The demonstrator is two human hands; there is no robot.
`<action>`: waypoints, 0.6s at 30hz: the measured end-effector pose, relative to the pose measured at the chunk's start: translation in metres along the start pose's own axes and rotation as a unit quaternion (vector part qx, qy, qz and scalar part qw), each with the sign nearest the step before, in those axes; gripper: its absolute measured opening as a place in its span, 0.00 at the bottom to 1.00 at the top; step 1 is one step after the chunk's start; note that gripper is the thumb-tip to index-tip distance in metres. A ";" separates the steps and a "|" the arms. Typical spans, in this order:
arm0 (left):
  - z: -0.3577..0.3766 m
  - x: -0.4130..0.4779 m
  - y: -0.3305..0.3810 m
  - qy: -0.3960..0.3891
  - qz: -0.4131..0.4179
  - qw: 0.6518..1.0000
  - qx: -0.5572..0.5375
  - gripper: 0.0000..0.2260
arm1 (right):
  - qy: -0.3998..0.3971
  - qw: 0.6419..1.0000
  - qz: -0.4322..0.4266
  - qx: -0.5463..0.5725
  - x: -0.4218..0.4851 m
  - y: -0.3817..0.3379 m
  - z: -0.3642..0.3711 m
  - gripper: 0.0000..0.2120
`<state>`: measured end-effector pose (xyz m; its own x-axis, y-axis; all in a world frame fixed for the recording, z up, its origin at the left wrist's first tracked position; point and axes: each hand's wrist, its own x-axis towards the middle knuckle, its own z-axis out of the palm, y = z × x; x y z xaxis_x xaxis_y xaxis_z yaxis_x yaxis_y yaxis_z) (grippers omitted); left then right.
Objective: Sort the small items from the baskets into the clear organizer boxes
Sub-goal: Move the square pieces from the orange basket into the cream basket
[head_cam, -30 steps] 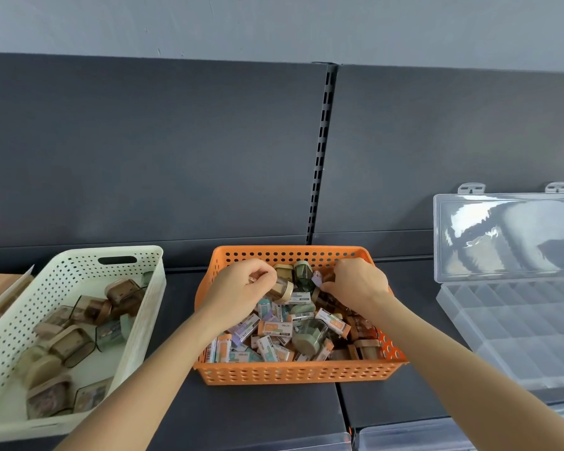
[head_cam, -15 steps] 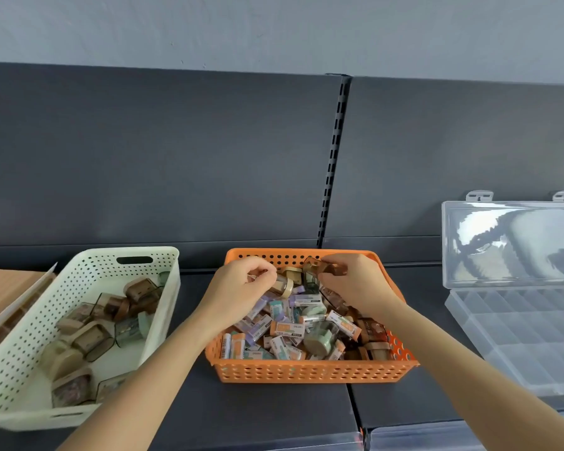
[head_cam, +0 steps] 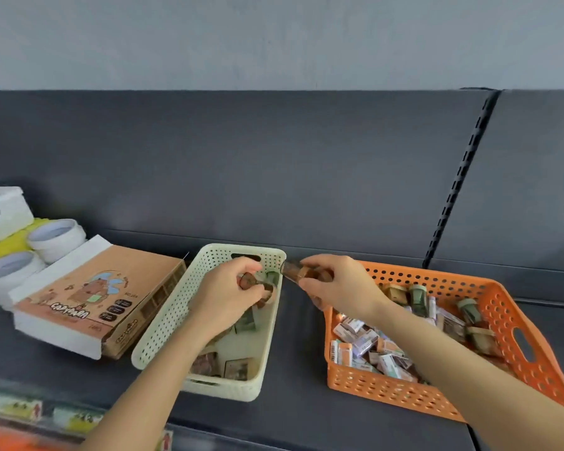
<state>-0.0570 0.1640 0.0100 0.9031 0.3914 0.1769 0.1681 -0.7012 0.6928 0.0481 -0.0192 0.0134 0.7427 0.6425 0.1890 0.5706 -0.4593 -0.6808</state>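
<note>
Over cream basket (head_cam: 163, 323), your left hand (head_cam: 232, 288) grips small brown piece (head_cam: 248, 282); right hand (head_cam: 336, 284) pinches second brown piece (head_cam: 292, 271) just past its right rim. Loose pinch there risks drop onto shelf (head_cam: 300, 353).

Dark shelf (head_cam: 302, 336) — cream basket (head_cam: 163, 323), orange basket (head_cam: 388, 390), printed box (head_cam: 111, 288) (left)

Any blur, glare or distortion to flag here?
Head view: even light, no glare. The left hand and right hand, each pinching a brown item, look fairly sharp, as do the cream basket and orange basket. The bottom-left corner is smeared; the slotted rail leans, likely lens distortion.
</note>
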 end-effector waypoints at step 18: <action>-0.034 -0.015 -0.085 -0.061 -0.052 0.993 0.089 0.21 | -0.156 0.944 -0.106 -0.272 0.050 -0.033 0.110 0.15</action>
<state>-0.0978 0.2378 -0.0277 0.9165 0.3997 0.0175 0.3203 -0.7592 0.5666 0.0279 0.0960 -0.0327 0.5001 0.8659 0.0052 0.8537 -0.4921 -0.1703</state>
